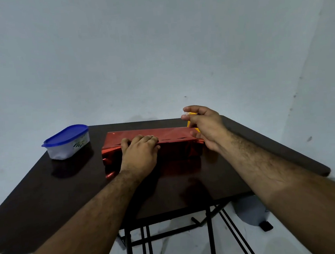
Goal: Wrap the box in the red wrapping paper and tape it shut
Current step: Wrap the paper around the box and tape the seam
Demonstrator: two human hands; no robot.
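A long box wrapped in shiny red paper (171,133) lies across the middle of the dark table (67,196). My left hand (139,154) presses flat on the paper's seam along the box's top front edge. My right hand (203,126) hovers over the box's right end, thumb and forefinger pinching a small piece of clear tape (185,111). A yellow object (191,120), likely the tape dispenser, shows partly behind that hand. The paper at the box's ends is loose and crumpled.
A white oval container with a blue lid (67,142) stands at the table's back left. The table is against a pale wall. Its metal folding legs (171,231) and the floor show below the front edge.
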